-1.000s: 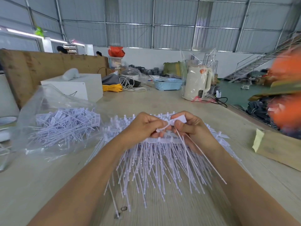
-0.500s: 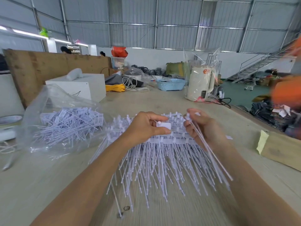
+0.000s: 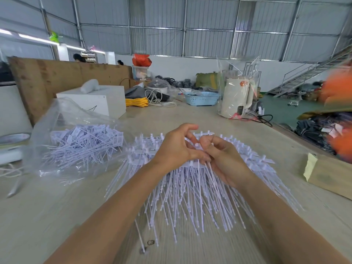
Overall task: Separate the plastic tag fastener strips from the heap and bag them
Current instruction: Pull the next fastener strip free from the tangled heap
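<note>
A heap of white plastic tag fastener strips [image 3: 182,195] fans out on the wooden table, thin tails pointing toward me. Both my hands are over its far middle. My left hand [image 3: 177,147] has its fingers curled and pinches at the heads of the strips. My right hand [image 3: 222,159] holds a bundle of loose strips, their tails running down past the palm. The fingertips of the two hands meet. To the left lies a clear plastic bag [image 3: 76,141] with many separated strips inside, its mouth facing the heap.
A white box [image 3: 95,101] stands behind the bag, with a yellow cable coil [image 3: 136,101] and a blue basket [image 3: 202,99] further back. A wrapped white kettle [image 3: 236,98] is at back right. A cardboard piece [image 3: 331,174] lies at the right edge.
My hands were apart half a second ago, the left pinching a tag head and the right holding strips. Now they have come together again over the heap.
</note>
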`<control>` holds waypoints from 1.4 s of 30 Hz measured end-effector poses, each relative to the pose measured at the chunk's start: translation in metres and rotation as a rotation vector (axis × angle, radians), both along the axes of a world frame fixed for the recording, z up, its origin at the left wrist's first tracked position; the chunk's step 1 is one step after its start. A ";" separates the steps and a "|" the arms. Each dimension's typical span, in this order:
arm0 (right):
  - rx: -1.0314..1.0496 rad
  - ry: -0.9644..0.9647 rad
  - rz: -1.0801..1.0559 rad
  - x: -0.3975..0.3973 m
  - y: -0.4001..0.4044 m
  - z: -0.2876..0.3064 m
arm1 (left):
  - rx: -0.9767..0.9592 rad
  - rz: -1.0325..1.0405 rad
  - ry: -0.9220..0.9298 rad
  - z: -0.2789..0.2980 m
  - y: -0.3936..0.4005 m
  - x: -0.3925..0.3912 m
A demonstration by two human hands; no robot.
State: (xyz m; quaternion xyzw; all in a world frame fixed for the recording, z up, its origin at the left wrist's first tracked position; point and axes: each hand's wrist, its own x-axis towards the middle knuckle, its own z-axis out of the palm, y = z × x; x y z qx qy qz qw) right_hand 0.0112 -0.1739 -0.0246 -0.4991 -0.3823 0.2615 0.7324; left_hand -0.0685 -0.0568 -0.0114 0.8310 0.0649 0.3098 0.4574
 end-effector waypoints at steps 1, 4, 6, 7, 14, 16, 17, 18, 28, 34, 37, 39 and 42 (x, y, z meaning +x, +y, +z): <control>0.016 -0.002 -0.002 0.000 0.000 0.000 | 0.005 0.006 -0.011 0.001 -0.003 0.000; 0.073 0.053 -0.036 0.001 -0.001 0.001 | -0.025 0.025 -0.058 0.003 -0.009 -0.001; 0.092 0.078 -0.108 0.003 -0.001 0.002 | -0.078 0.045 -0.084 0.005 -0.012 -0.001; 0.109 0.093 -0.144 0.003 -0.001 0.003 | -0.101 0.060 -0.083 0.005 -0.014 -0.001; 0.249 0.190 -0.333 0.007 -0.007 0.016 | -0.385 -0.216 0.165 -0.001 -0.047 0.001; 0.239 0.119 -0.427 0.008 -0.007 0.023 | -0.451 -0.273 0.166 -0.003 -0.054 0.001; 0.245 0.085 -0.464 0.009 -0.007 0.026 | -0.504 -0.290 0.169 -0.002 -0.057 0.001; 0.255 0.051 -0.491 0.010 -0.006 0.029 | -0.550 -0.303 0.174 -0.002 -0.060 0.001; 0.180 -0.053 -0.475 0.012 0.009 0.037 | -0.085 0.096 0.024 0.015 -0.029 -0.005; -0.038 -0.128 -0.568 0.006 0.033 0.032 | 0.204 0.208 0.163 0.014 -0.003 -0.024; -0.124 -0.148 -0.500 -0.002 0.049 0.028 | 0.258 0.244 0.218 0.009 0.007 -0.044; -0.166 -0.171 -0.423 -0.013 0.063 0.026 | 0.362 0.270 0.278 0.005 0.018 -0.060; -0.208 -0.209 -0.324 -0.036 0.092 0.025 | 0.435 0.353 0.326 0.001 0.038 -0.091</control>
